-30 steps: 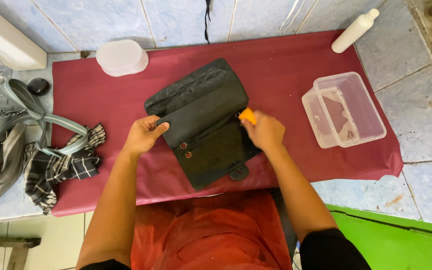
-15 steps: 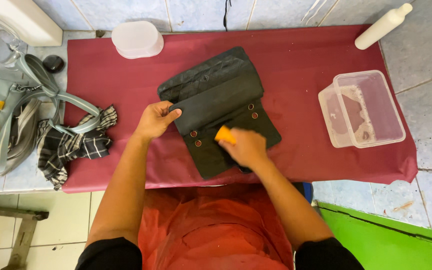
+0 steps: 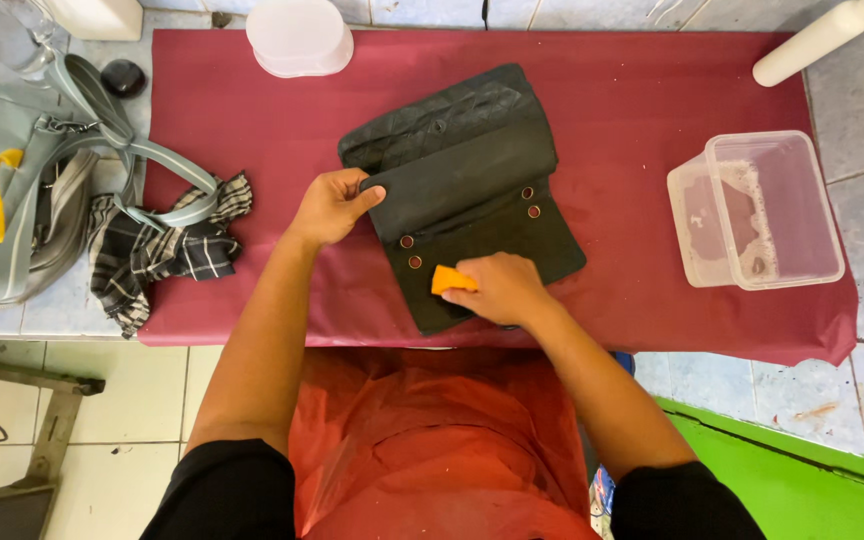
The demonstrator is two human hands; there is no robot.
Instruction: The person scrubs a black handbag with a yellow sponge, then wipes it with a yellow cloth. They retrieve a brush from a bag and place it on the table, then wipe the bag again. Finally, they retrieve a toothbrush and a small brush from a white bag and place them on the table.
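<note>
A black quilted flap bag (image 3: 472, 170) lies open on a dark red mat (image 3: 642, 90). Its flap hangs toward me with several round studs showing. My left hand (image 3: 330, 205) grips the bag's left edge and holds it down. In my right hand (image 3: 500, 290) is a small orange sponge (image 3: 450, 279), pressed on the inside of the flap near the front edge.
A clear plastic tub with its lid (image 3: 757, 208) sits at the right. A white lidded container (image 3: 299, 37) stands at the back, a white bottle (image 3: 817, 38) at the far right corner. At the left lie a grey bag (image 3: 22, 190) and a checked cloth (image 3: 162, 250).
My right hand has carried the orange sponge from the bag's right side down and left onto the open flap. My left hand keeps its hold on the bag's left edge.
</note>
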